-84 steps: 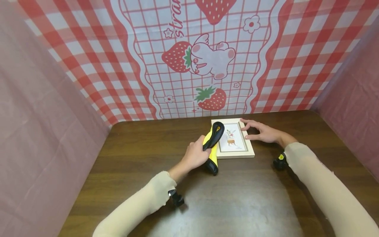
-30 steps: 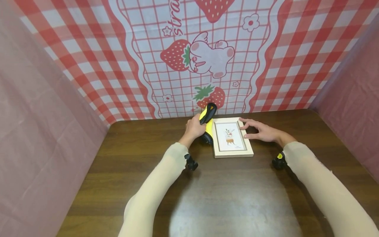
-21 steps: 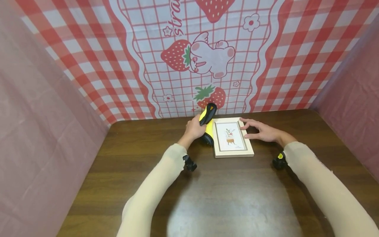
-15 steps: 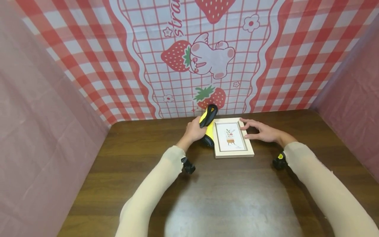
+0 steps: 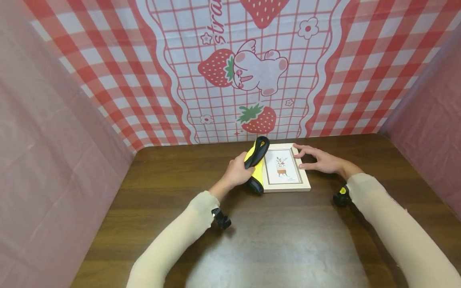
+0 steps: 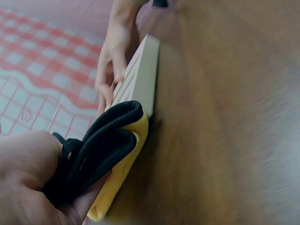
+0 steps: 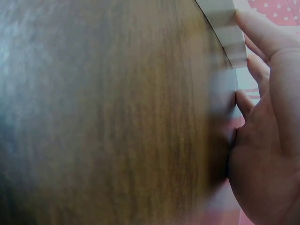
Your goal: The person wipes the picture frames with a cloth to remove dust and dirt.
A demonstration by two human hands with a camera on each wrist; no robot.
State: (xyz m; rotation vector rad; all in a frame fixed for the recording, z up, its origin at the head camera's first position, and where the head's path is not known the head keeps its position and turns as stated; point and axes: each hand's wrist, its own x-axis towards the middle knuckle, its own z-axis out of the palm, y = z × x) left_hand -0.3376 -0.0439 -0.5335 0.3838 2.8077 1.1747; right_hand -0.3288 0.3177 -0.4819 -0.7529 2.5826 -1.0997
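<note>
A cream picture frame point(image 5: 286, 187) with a potted-plant print lies face up near the table's back edge. My left hand point(image 5: 238, 171) grips a folded yellow cloth point(image 5: 257, 172) with thick black trim. The cloth lies against the frame's left border and covers part of it. In the left wrist view, the cloth's black folds point(image 6: 101, 145) stick out past the thumb, and its yellow side meets the frame's corner. My right hand point(image 5: 322, 161) holds the frame's right edge, thumb on the side and fingertips at the far corner. The right wrist view shows these fingertips against the frame's side point(image 7: 225, 28).
The brown wooden table point(image 5: 173, 192) carries the frame. A red-and-white checked strawberry cloth point(image 5: 223, 80) hangs right behind its back edge. Pink drapes point(image 5: 54, 140) close off both sides. A small black camera point(image 5: 221, 219) sits on each wrist.
My left hand and the cloth went to the frame's far left corner, then came back toward me along its left border. The right hand and the frame have stayed in place.
</note>
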